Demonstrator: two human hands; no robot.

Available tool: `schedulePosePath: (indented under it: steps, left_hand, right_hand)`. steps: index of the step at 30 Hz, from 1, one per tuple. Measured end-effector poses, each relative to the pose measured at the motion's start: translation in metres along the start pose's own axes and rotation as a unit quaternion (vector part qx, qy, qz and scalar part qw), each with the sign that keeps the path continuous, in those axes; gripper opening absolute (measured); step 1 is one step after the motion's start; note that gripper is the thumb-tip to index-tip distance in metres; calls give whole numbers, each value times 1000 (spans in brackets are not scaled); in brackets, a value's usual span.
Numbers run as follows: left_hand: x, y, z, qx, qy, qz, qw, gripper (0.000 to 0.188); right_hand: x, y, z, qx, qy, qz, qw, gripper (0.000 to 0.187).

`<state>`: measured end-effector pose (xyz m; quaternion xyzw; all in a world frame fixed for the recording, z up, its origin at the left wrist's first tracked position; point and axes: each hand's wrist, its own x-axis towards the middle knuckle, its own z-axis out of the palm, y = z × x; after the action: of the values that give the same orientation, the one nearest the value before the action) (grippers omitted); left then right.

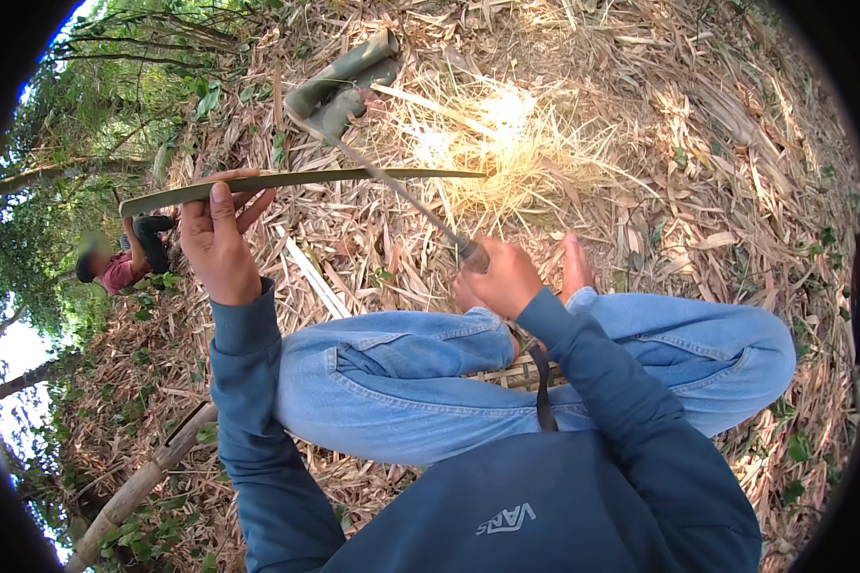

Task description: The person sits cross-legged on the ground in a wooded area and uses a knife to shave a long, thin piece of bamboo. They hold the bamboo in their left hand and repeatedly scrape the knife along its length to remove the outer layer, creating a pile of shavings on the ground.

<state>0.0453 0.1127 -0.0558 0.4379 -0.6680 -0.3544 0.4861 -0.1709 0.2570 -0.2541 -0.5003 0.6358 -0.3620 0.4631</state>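
My left hand grips a long, thin green bamboo strip near its left end, thumb on the near side. The strip reaches to the right, its tip over a pile of pale shavings. In my right hand, fingers wrapped round the handle, is a long knife. Its blade slants up and to the left and passes across the strip's line; whether the two touch I cannot tell. My crossed legs in blue jeans lie just below both hands, and my bare feet show beside the right hand.
Dark green rubber boots lie ahead, near the blade's tip. A pale split strip rests by my left knee. Dry leaves cover the ground. At the left are a bamboo pole and another person seated near trees.
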Motion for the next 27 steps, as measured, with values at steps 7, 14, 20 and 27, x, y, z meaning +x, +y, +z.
schedulePosePath:
  steps: [7, 14, 20, 27]
  left_hand:
    - [0, -2, -3, -9, 29, -27, 999, 19]
    - [3, -6, -3, 3, 8, 11, 1000, 20]
    - [6, -3, -5, 5, -10, -22, 1000, 19]
    - [0, -1, -4, -32, -45, -16, 998, 17]
  right_hand:
    - [29, 54, -8, -107, 24, 151, 982, 23]
    - [30, 110, 7, -139, 33, 163, 976, 28]
    - [23, 60, -4, -54, 15, 38, 998, 29]
    - [10, -22, 0, 59, 10, 0, 998, 23]
